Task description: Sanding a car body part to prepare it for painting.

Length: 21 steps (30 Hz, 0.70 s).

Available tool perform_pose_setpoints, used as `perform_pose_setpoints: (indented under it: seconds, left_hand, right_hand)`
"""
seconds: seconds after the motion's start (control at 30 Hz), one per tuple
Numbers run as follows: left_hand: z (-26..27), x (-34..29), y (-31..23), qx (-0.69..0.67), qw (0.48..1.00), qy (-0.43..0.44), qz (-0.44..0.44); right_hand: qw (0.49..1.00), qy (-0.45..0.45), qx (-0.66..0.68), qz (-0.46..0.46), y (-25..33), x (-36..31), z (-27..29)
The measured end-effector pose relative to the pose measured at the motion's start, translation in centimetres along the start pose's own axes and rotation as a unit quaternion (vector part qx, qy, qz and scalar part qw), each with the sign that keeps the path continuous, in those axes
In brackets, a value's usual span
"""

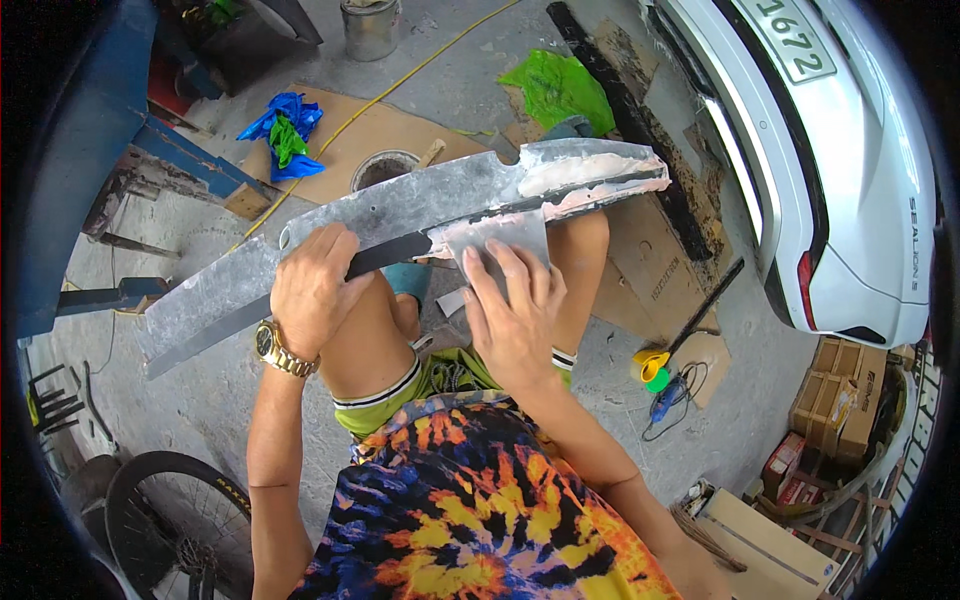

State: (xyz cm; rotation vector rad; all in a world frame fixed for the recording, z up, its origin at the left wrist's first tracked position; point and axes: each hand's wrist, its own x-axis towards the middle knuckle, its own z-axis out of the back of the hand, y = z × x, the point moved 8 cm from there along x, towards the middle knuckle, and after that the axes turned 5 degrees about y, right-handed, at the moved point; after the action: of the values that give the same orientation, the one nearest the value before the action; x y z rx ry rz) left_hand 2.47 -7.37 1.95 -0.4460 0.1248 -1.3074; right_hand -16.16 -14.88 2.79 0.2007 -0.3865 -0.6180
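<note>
Daylight-bright, even light is spread over the floor (720, 450); soft shadows are cast, pale glare is reflected by the car (860, 200), edges are bowed, corners blackened.

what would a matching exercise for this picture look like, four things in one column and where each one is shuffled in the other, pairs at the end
Things
1. left grip
2. right grip
3. white car
4. bicycle wheel

Places
A. lower left of the view
B. laid on a flat grey sheet
C. upper right of the view
D. closed over the edge of the long grey panel

Right pairs: 1-D, 2-B, 3-C, 4-A
</note>
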Motion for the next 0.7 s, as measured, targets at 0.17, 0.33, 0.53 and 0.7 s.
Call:
perform_pose_setpoints:
  seconds: [0.17, 0.33, 0.53, 0.7]
  left_hand:
    - [-0.2, -0.1, 0.0, -0.006, 1.000, 0.005, 0.004]
    - [-0.1, -0.2, 0.0, -0.007, 1.000, 0.014, -0.006]
    - [0.0, 0.2, 0.0, -0.020, 1.000, 0.015, 0.014]
    - [0.0, 0.4, 0.0, -0.011, 0.999, 0.039, 0.013]
  right_hand:
    - [0.992, 0.112, 0.050, 0.040, -1.6, -1.2, 3.1]
    - [0.981, 0.083, 0.016, 0.177, -2.4, 2.0, 4.9]
    - [0.988, 0.025, 0.027, 0.147, -1.2, 2.7, 3.3]
    - [0.995, -0.035, 0.039, 0.080, 1.1, -0.5, 0.0]
